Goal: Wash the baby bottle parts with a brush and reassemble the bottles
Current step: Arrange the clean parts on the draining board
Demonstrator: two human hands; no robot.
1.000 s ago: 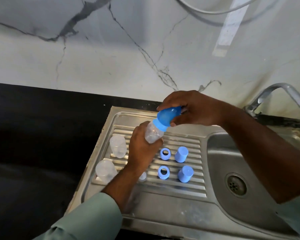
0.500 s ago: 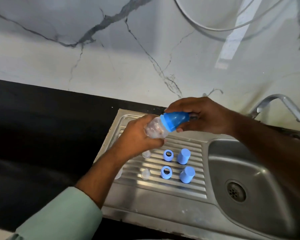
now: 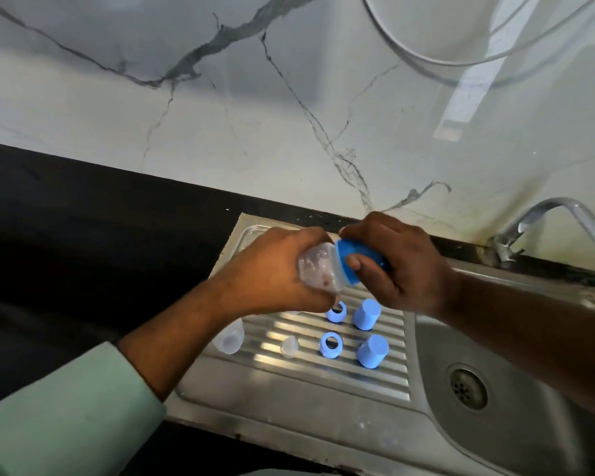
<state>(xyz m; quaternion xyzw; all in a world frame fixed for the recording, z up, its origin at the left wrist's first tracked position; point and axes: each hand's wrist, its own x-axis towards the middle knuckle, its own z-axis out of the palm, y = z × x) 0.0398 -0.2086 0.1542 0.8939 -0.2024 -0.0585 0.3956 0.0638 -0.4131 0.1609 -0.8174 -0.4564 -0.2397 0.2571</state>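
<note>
Up above the drainer, a clear plastic bottle (image 3: pixel 318 271) lies almost on its side, its frosted body beaded with droplets and its smooth blue cap (image 3: pixel 354 261) pointing right. Below it, on the ribbed steel drainer (image 3: pixel 289 393), two blue rings (image 3: pixel 336 310) (image 3: pixel 330 344) with round holes sit beside two solid blue cylinder-shaped caps (image 3: pixel 366 314) (image 3: pixel 372 351). A small clear teat (image 3: pixel 289 346) stands left of the nearer ring, and a second clear bottle (image 3: pixel 229 338) peeks out from under the left forearm.

The drainer runs into a dull steel sink bowl (image 3: pixel 516 441) with a round drain (image 3: pixel 468 391), set in a black counter (image 3: pixel 83 252). Behind rises a white marble wall (image 3: pixel 255 115) veined in grey, with a chrome tap (image 3: pixel 547 221) at the right.

The left hand (image 3: pixel 272 273) wraps its curled fingers round the clear body of the held bottle. The right hand (image 3: pixel 402 266) grips the blue cap, thumb pressed on its near side and fingers curled over the top.
</note>
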